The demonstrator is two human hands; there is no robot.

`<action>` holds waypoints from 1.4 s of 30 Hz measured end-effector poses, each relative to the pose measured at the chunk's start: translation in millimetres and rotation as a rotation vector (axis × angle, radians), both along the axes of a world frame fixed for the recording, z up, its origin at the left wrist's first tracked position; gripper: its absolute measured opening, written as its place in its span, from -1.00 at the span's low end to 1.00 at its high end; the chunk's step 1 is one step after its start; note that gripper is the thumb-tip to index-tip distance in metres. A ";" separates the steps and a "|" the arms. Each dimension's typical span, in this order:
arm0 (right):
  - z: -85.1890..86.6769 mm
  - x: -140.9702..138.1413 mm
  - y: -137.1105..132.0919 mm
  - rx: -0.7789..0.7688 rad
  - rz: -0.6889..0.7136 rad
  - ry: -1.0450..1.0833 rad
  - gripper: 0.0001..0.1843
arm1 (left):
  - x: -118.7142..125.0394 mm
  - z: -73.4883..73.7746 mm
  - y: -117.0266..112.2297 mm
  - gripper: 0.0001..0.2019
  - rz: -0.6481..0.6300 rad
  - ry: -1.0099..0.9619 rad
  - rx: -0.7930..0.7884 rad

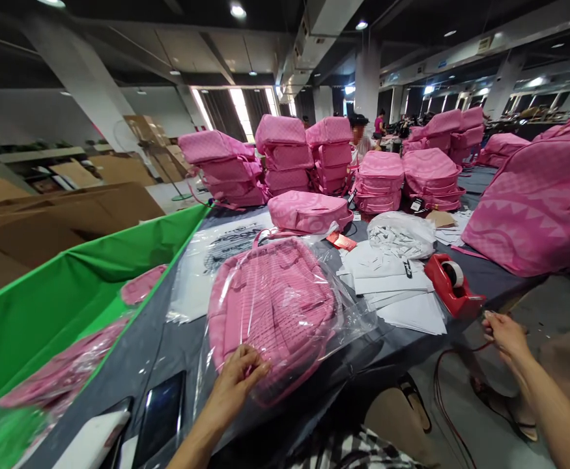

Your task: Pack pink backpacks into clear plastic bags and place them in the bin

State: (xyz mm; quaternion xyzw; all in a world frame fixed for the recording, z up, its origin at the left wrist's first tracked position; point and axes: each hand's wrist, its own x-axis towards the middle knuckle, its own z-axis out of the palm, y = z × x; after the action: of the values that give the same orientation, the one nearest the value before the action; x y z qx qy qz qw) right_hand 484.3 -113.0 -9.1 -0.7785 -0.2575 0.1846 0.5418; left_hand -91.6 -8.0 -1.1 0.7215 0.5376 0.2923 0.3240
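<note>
A pink backpack (275, 299) lies in a clear plastic bag (350, 319) on the dark table in front of me. My left hand (240, 371) is at the bag's near edge, its fingers curled onto the plastic beside the backpack. Off to the right, my right hand (507, 335) is raised just past the table's edge with thumb and fingers pinched together. Whatever is between those fingertips is too small to make out. Close to it stands a red tape dispenser (453, 290) with a roll of tape. A thin dark red cord (438, 378) hangs below that hand.
Stacks of pink backpacks (285, 153) line the table's far side; a large one (533, 202) stands at right. White papers (412, 312) and a bag of white slips (402, 234) lie mid-table. Left are a green-lined bin (167, 228) and a phone (161, 410). A person (359, 133) is behind.
</note>
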 end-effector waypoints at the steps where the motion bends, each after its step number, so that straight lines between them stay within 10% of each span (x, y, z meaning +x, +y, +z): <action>1: -9.0 -18.0 3.4 0.028 0.050 0.098 -0.52 | 0.6 0.6 -0.7 -0.50 0.003 -0.012 0.000; 4: -20.7 -87.2 19.2 0.090 0.315 0.415 -0.37 | 5.4 5.1 -6.6 -0.62 0.010 -0.042 -0.012; 7: 5.2 -157.5 36.4 0.170 0.724 0.554 -0.38 | 12.0 11.2 -10.6 -0.73 0.027 -0.012 -0.044; 12: 78.4 -243.3 94.1 0.171 1.512 -0.245 -0.45 | 17.7 18.3 -8.4 -0.76 0.076 0.058 -0.083; 15: 89.2 -288.6 139.1 0.122 1.804 -0.761 -0.59 | 19.2 20.9 -9.6 -0.76 0.083 0.079 -0.094; 19: 78.8 -319.4 185.6 -0.073 1.753 -1.189 -0.82 | 18.8 21.2 -10.1 -0.76 0.073 0.087 -0.098; 24: 85.8 -302.4 193.2 -0.201 1.390 -1.167 -0.66 | 16.7 17.8 -6.7 -0.76 0.052 0.080 -0.093; 30: 79.8 -310.9 155.4 -0.161 1.592 -1.019 -0.69 | 17.1 18.8 -10.9 -0.79 0.029 0.164 -0.018; 37: 61.8 -316.3 167.6 -0.233 1.616 -0.961 -0.62 | -20.5 23.5 -45.7 -0.87 0.028 0.465 0.426; 42: 54.0 -313.8 158.4 0.007 1.558 -0.869 -0.66 | -33.3 21.8 -34.8 -0.95 0.090 0.402 0.240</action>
State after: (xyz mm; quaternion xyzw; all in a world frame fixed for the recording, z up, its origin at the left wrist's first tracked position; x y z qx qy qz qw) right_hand 170.5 45.3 44.9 -0.3822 -0.8968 0.1882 0.1194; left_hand -125.0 -42.9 20.8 0.7739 0.5843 0.2187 0.1090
